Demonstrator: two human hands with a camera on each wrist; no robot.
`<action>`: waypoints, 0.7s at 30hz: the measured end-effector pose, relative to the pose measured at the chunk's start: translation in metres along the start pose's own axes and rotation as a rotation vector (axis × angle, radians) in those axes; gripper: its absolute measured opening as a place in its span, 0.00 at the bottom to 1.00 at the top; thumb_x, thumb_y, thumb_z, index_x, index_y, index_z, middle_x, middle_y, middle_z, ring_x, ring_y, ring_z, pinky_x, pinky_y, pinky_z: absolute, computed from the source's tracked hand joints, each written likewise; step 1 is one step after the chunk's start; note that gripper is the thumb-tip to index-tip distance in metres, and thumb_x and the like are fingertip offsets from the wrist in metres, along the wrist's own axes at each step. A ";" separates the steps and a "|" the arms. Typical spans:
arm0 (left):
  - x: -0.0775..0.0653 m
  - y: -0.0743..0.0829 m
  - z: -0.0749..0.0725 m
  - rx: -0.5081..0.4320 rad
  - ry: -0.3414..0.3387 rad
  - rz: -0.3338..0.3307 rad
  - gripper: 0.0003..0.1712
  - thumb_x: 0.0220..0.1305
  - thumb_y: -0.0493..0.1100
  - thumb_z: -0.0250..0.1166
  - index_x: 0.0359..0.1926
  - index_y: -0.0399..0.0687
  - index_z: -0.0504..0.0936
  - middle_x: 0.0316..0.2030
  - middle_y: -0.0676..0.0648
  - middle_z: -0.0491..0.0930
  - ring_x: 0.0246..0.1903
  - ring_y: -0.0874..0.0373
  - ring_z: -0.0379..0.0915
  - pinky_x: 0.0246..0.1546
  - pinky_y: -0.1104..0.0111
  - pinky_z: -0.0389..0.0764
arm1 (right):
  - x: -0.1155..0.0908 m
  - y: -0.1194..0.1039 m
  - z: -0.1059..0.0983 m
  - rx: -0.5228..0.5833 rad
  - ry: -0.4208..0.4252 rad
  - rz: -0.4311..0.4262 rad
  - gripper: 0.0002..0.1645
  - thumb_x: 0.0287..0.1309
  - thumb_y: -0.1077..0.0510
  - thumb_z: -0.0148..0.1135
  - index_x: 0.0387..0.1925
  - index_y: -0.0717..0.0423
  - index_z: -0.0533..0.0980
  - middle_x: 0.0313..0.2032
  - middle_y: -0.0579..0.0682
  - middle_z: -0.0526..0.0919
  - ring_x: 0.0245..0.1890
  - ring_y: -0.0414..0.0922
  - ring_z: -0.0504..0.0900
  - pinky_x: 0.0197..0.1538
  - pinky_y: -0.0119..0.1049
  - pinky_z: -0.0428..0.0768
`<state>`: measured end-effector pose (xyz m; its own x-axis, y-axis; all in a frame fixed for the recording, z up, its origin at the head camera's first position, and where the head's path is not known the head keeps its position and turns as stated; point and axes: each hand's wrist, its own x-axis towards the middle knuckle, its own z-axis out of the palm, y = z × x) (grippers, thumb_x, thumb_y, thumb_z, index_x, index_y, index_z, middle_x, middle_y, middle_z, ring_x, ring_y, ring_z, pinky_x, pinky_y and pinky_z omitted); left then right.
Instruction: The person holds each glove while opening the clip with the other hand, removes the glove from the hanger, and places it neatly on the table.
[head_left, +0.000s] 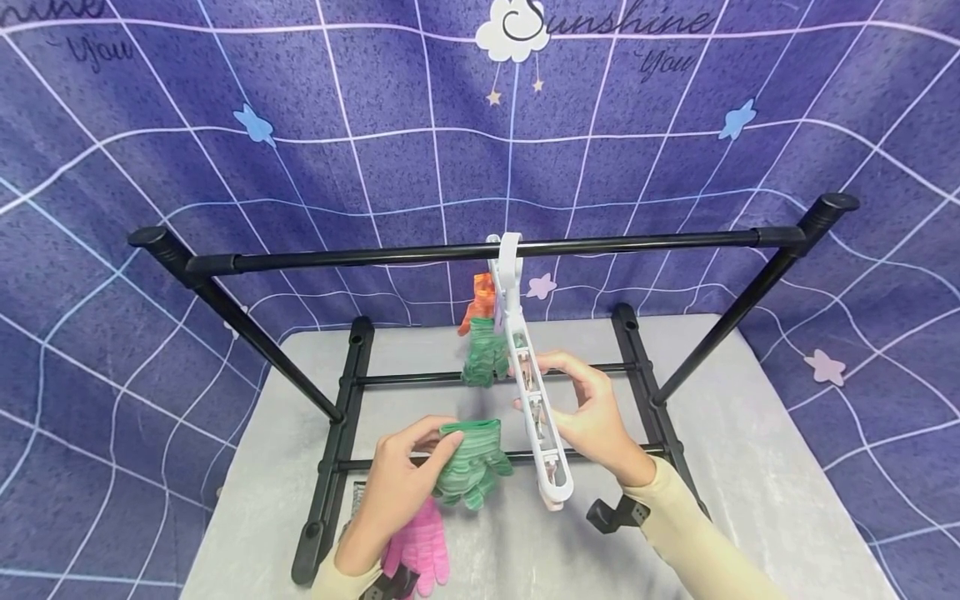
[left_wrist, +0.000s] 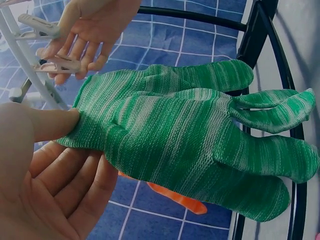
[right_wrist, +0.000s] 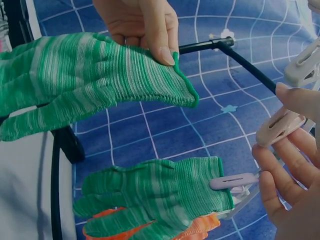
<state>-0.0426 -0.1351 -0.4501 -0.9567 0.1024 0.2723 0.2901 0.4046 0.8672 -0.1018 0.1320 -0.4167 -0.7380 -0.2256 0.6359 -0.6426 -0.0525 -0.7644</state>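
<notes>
My left hand (head_left: 405, 475) pinches a green-and-white striped knit glove (head_left: 472, 467) at the cuff, thumb on one side and fingers beneath; the glove's fingers point away from it. A white clip hanger (head_left: 536, 408) hangs from the black bar, with several clips along it. At its side, my right hand (head_left: 596, 417) holds a beige clip (right_wrist: 280, 129) between thumb and fingers. Farther along the hanger, a lilac clip (right_wrist: 232, 181) grips the cuff of a second green glove (right_wrist: 155, 192). An orange glove (head_left: 480, 296) hangs behind that one.
The black rack's top bar (head_left: 637, 242) crosses in front of me on two slanted posts. Its lower crossbars and feet stand on a grey surface (head_left: 300, 367). A pink glove (head_left: 423, 542) lies by my left forearm. A blue gridded cloth (head_left: 360, 100) covers the back and sides.
</notes>
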 end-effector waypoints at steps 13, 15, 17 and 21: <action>-0.008 -0.005 -0.003 0.001 -0.004 -0.074 0.08 0.75 0.53 0.70 0.51 0.66 0.89 0.39 0.61 0.90 0.40 0.64 0.88 0.47 0.65 0.88 | -0.006 0.010 -0.008 -0.071 -0.011 0.062 0.34 0.46 0.79 0.76 0.58 0.66 0.82 0.54 0.45 0.87 0.52 0.42 0.83 0.63 0.39 0.78; -0.009 -0.007 -0.003 0.000 -0.004 -0.095 0.07 0.75 0.53 0.70 0.51 0.67 0.89 0.39 0.63 0.90 0.41 0.64 0.88 0.47 0.65 0.88 | -0.007 0.012 -0.011 -0.081 -0.023 0.062 0.33 0.47 0.80 0.74 0.59 0.66 0.81 0.56 0.45 0.87 0.54 0.43 0.83 0.63 0.39 0.79; -0.010 -0.008 -0.003 0.000 -0.001 -0.114 0.07 0.75 0.54 0.70 0.51 0.66 0.89 0.39 0.64 0.90 0.41 0.64 0.87 0.47 0.66 0.88 | -0.007 0.013 -0.014 -0.088 -0.034 0.064 0.33 0.49 0.80 0.74 0.59 0.65 0.81 0.57 0.47 0.86 0.55 0.44 0.83 0.62 0.38 0.79; -0.013 -0.011 -0.004 0.005 0.010 -0.125 0.08 0.75 0.53 0.70 0.51 0.64 0.89 0.39 0.63 0.90 0.42 0.63 0.87 0.48 0.65 0.88 | -0.007 0.017 -0.020 -0.108 -0.043 0.068 0.32 0.52 0.79 0.74 0.59 0.65 0.81 0.55 0.54 0.87 0.54 0.49 0.83 0.61 0.37 0.79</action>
<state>-0.0329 -0.1446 -0.4612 -0.9852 0.0418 0.1662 0.1683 0.4181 0.8927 -0.1116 0.1519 -0.4315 -0.7725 -0.2665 0.5764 -0.6118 0.0690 -0.7880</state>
